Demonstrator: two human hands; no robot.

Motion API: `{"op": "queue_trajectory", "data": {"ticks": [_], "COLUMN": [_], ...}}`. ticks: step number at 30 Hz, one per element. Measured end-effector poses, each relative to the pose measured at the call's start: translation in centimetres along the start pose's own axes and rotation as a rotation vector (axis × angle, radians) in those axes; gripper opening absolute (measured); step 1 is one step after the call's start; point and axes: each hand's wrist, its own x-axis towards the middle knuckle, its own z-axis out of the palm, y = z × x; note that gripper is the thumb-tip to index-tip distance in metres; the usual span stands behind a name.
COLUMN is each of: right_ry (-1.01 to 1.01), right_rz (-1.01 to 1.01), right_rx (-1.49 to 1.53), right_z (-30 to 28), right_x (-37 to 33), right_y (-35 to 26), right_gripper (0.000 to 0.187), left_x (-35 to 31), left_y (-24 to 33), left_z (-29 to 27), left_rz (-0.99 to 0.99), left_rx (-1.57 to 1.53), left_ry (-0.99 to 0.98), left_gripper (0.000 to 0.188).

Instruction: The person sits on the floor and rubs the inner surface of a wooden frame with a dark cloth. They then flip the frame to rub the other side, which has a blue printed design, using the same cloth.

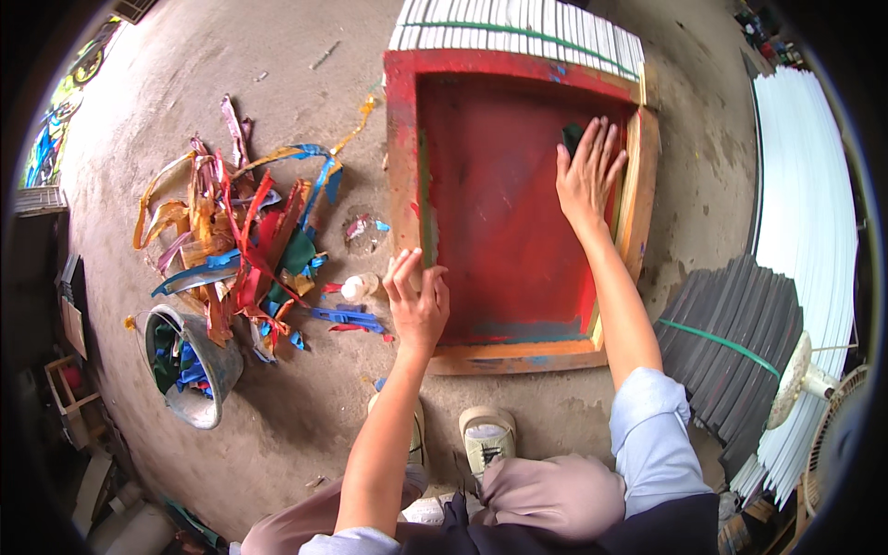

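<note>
A wooden screen-printing frame [632,208] stained red and orange lies before me, its red mesh [504,203] stretched inside. My right hand [592,171] is laid flat at the upper right part of the mesh, fingers stretched out. A dark green scrap [572,137] shows beside its fingertips; whether it runs under the palm is hidden. At the frame's lower left, my left hand [418,301] rests against the left rail, fingers extended and slightly bent, with nothing visible in them.
Left of the frame lie a heap of coloured tape strips [250,231], a small whitish bottle [359,287], a blue plastic piece [348,319] and a bucket [205,356] with scraps. Strapped white strips [518,28] stand behind it. Dark strips [731,324], white sheets [809,185] and a fan [837,435] are right.
</note>
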Motion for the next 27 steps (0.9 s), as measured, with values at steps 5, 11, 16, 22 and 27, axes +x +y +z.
{"op": "queue_trajectory", "data": {"ticks": [5, 11, 16, 22, 27], "right_ry": [0.026, -0.07, -0.196, -0.539, -0.136], "right_rz": [0.055, -0.143, -0.148, -0.335, -0.092], "right_rx": [0.186, 0.234, 0.233, 0.391, 0.24], "right_z": [-2.2, -2.8, -3.7, -7.0, -3.6], "right_x": [-1.6, -3.4, -7.2, -17.3, -4.4], "right_y": [-0.6, -1.9, -5.6, -6.5, -2.5], "right_gripper": [0.078, 0.071, 0.074, 0.08, 0.074], "left_x": [-0.1, -0.1, -0.1, 0.0, 0.1], "left_y": [0.0, 0.0, 0.0, -0.2, 0.3], "left_z": [-0.3, -0.1, -0.1, -0.2, -0.2], "left_rz": [-0.008, -0.006, -0.002, -0.002, 0.014], "left_rx": [0.0, -0.004, 0.001, 0.03, 0.017], "left_ry": [-0.012, 0.009, 0.0, 0.017, -0.002], "left_gripper": [0.016, 0.016, 0.018, 0.015, 0.016]}}
